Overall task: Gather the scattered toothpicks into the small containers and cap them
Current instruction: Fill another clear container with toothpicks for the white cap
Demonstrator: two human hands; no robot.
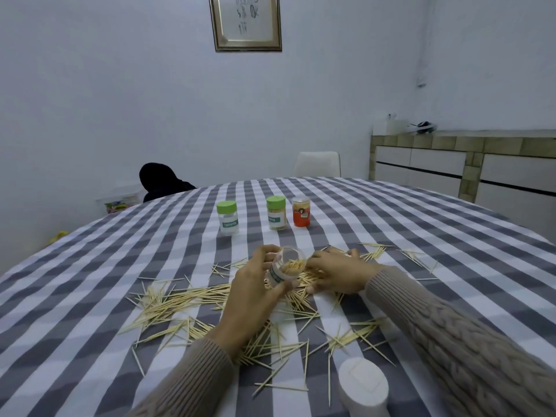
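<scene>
While left hand (252, 284) fingers grip the open container (285, 267), right hand (334, 273) fingers' curl stays unclear among toothpicks (180, 299).

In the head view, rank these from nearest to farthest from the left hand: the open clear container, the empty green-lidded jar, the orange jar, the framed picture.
1. Open clear container: gripped in the left hand.
2. Empty green-lidded jar: behind, slightly left.
3. Orange jar: behind, further right.
4. Framed picture: on the back wall.
</scene>
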